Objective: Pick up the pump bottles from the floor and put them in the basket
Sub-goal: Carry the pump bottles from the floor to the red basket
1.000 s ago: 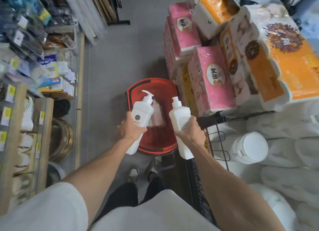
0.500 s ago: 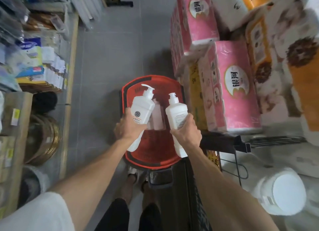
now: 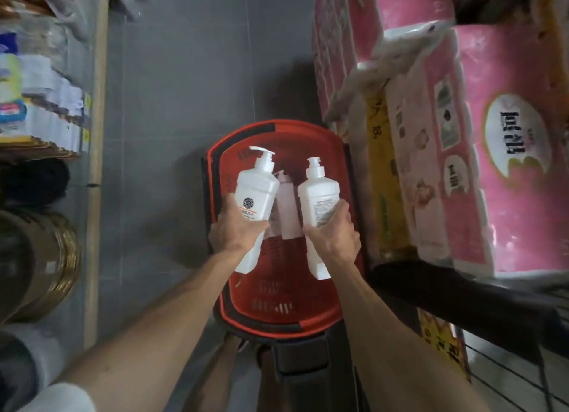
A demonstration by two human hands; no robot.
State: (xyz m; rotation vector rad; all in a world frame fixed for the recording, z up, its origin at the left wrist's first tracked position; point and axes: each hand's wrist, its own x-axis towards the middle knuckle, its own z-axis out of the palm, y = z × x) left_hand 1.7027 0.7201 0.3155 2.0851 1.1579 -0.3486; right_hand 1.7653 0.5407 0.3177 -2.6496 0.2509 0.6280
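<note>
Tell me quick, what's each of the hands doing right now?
Left hand: closed around the logo pump bottle, over the red basket.
Right hand: closed around the other pump bottle, also over the basket.

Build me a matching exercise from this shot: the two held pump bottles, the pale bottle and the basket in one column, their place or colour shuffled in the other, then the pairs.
1. pump bottle with round logo
2. pump bottle with fine-print label
3. pale bottle
4. basket

A. lying inside the basket
B. gripped by the right hand
C. red with black trim
D. gripped by the left hand

Pairs: 1-D, 2-B, 3-A, 4-C.
</note>
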